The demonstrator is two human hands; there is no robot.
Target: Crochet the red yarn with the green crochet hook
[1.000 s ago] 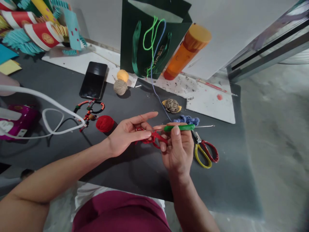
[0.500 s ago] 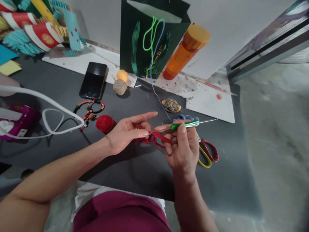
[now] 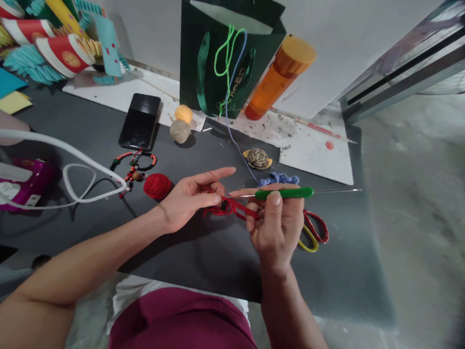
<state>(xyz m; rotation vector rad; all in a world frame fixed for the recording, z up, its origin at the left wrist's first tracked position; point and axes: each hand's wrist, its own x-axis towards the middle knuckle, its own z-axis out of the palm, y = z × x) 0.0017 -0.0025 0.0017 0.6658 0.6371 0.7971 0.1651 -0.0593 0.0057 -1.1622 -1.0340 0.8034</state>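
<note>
Dark grey tabletop (image 3: 203, 261) under me, scattered with craft bits. My left hand (image 3: 189, 201) pinches the red piece (image 3: 227, 207) with thumb and bent fingers. Its forefinger is stretched out straight, and a thin red strand seems to cross it. The piece hangs just above the table, between my two hands. My right hand (image 3: 278, 225) is closed on the hook (image 3: 285, 193) at its green handle, thumb on top, forefinger laid along it toward the piece. I cannot tell whether the tip sits in a loop.

To my mind, good work here rests on:
- a pinch right beside the working loop, so nothing twists;
- that forefinger held high for even tension;
- the hook kept level and turned from the wrist.

The yarn ball (image 3: 157, 185) lies near my left wrist and should feed freely. The scissors (image 3: 316, 232), partly under my right hand, could snag a strand.
</note>
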